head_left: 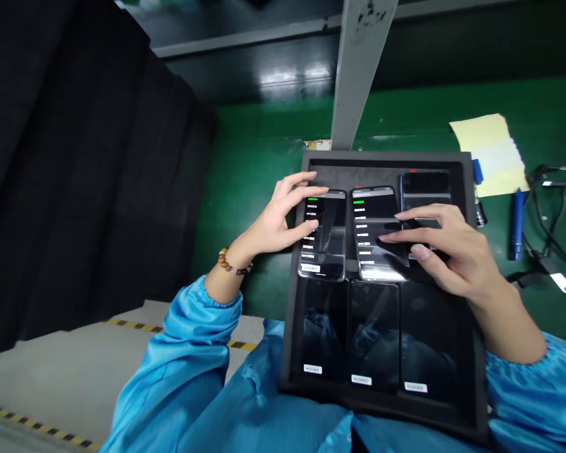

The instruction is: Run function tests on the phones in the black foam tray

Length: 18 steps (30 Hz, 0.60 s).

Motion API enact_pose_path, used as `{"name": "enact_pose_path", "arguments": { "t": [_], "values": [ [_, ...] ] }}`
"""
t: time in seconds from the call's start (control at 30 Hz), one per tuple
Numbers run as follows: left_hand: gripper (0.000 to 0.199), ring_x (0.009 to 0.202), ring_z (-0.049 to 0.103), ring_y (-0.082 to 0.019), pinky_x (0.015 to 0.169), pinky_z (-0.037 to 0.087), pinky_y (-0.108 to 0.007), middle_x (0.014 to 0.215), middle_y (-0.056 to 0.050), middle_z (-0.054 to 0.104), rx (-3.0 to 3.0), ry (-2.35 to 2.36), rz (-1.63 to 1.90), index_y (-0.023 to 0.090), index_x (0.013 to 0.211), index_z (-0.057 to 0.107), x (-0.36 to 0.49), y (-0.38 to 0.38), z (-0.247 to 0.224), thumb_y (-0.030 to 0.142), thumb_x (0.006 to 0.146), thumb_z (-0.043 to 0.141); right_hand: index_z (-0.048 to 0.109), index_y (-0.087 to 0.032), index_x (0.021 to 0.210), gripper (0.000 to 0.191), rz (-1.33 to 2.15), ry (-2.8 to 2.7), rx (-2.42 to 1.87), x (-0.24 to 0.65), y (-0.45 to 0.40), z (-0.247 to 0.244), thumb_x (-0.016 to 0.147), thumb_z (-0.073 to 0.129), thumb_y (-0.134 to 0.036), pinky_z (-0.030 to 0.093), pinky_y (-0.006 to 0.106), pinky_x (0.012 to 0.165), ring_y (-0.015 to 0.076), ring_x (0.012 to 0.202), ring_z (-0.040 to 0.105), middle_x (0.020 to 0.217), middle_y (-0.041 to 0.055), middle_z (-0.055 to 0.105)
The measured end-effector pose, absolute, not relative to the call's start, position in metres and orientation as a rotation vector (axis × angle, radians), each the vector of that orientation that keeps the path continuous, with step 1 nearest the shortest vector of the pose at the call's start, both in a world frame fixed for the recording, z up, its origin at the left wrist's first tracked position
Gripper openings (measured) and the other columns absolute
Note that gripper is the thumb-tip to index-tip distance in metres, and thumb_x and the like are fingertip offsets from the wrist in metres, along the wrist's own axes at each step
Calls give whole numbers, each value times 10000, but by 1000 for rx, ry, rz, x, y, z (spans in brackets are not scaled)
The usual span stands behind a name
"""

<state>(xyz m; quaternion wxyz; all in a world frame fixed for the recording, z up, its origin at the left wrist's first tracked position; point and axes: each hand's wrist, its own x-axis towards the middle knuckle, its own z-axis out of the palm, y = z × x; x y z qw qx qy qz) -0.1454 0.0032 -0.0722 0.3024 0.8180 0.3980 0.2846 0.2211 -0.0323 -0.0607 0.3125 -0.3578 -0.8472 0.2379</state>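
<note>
A black tray (387, 158) holds several smartphones in two rows. My left hand (283, 217) hovers at the top left phone (330, 233), fingers spread, thumb over its lit list screen. Beside it, the top middle phone (375, 251) also shows a lit list with a green line at the top. My right hand (457, 251) reaches in from the right, fingers extended, index and middle fingertips at that phone's right side. It partly covers the top right phone (424, 187), whose screen is dark. Three dark phones with white labels, one a lower left phone (325, 327), fill the front row.
On the green bench (255, 151) at right lie a yellow paper (485, 138), a blue pen-like tool (517, 223) and black cables (554, 220) with a white-ended piece. A grey metal post (358, 75) rises behind the tray. A dark curtain (75, 157) hangs at left.
</note>
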Motion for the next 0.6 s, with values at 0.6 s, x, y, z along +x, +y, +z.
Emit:
{"name": "enact_pose_path", "arguments": {
  "t": [0.6],
  "values": [
    [587,1650,337,-363,1367,328,-617,1712,-146,387,2106,1030,697,330,1566,570,-150,3,-71,613,1057,642,819,-366,1221,301,666,-2236,-927,223,-33,-62,1071,557,-356,549,596,1052,344,1234,720,1140,52,814]
  ]
}}
